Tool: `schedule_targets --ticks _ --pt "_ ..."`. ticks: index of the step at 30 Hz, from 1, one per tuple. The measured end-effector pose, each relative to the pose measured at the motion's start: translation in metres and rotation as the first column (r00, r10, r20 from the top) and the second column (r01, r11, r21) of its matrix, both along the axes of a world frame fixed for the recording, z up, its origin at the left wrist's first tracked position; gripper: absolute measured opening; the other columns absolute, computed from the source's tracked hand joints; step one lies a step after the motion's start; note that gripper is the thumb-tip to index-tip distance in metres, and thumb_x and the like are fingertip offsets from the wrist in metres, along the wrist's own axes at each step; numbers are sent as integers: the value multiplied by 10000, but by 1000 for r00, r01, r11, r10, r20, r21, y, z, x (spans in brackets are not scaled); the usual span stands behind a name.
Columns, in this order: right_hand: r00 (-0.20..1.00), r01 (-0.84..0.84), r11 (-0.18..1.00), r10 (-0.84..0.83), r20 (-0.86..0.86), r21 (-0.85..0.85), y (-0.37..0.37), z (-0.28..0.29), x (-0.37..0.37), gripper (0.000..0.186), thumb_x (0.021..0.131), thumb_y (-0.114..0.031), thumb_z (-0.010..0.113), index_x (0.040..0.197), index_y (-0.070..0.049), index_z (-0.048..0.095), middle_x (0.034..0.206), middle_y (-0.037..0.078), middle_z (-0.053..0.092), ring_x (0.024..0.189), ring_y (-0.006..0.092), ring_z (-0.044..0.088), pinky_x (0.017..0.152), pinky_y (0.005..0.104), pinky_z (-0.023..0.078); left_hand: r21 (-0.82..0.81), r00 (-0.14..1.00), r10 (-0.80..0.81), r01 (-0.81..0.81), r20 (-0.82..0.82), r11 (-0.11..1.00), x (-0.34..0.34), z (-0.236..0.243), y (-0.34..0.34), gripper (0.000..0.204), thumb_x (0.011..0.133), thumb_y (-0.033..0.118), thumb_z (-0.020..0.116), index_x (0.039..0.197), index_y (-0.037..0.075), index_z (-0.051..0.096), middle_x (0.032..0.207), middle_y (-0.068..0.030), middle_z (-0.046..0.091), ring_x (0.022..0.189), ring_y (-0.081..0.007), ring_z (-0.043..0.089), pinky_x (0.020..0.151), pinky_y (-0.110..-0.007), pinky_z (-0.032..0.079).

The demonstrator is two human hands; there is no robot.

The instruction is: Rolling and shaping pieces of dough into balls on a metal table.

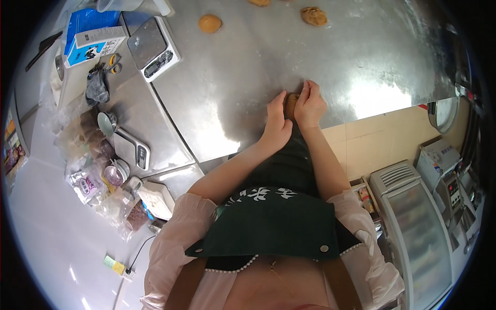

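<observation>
Dough ball (292, 106) between left hand (277, 124) and right hand (311, 107) — both half-curled, cupping it, near edge of steel table (232, 67)

I log: left hand (276, 124), one, curved inward, left of the grip; right hand (311, 107), one, likewise curved, right of it; left forearm (232, 173) and right forearm (326, 163), bare, angled in behind the grip.

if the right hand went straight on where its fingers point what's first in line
Probably the lumpy brown dough piece farther across the steel table; the right hand points roughly at it, though height and exact angle are hard to judge.
</observation>
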State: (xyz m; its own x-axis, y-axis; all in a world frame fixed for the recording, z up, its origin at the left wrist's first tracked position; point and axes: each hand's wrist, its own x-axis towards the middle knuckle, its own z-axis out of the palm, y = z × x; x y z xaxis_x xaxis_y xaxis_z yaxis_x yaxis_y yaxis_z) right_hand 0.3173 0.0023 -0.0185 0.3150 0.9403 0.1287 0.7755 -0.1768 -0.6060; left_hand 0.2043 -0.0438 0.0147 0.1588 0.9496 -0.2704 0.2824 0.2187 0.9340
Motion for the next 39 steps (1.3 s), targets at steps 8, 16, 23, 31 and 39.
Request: schedule_targets --ticks 8,16,23,31,39 --pt "995 86 970 -96 -33 -225 -15 12 12 283 967 -284 463 1137 -76 554 766 153 679 691 375 652 620 464 495 54 998 -39 36 58 998 11 5 -15 737 733 -96 466 1435 5 263 1413 -205 327 1334 -334 302 1129 -392 220" --pt "997 -16 993 7 -81 -114 52 34 -11 257 973 -289 463 1130 -108 556 731 140 674 673 359 652 604 453 492 135 997 26 -36 76 990 -8 17 36 722 773 -98 450 1450 -3 215 1448 -195 277 1380 -317 261 1152 -398 200" --pt "994 -29 997 21 -110 -75 65 32 -29 216 961 -270 499 1005 -88 607 702 135 664 600 349 637 549 441 485 103 983 109 -125 145 987 -9 9 25 714 778 -120 395 1454 0 201 1468 -186 239 1399 -310 232 1164 -406 189" --pt "993 -79 996 77 91 27 65 -2 -27 146 941 -240 526 977 -119 600 677 139 659 561 354 629 507 445 482 39 974 192 -198 124 979 -20 -10 46 704 773 -112 401 1446 1 231 1453 -184 293 1379 -303 279 1145 -395 228" --pt "996 34 974 -51 -70 -224 46 24 -28 195 960 -237 494 1036 -109 622 772 108 689 665 315 659 593 406 504 141 991 93 -106 95 984 -4 19 15 722 769 -98 450 1447 -13 218 1436 -196 308 1381 -325 252 1145 -415 205"
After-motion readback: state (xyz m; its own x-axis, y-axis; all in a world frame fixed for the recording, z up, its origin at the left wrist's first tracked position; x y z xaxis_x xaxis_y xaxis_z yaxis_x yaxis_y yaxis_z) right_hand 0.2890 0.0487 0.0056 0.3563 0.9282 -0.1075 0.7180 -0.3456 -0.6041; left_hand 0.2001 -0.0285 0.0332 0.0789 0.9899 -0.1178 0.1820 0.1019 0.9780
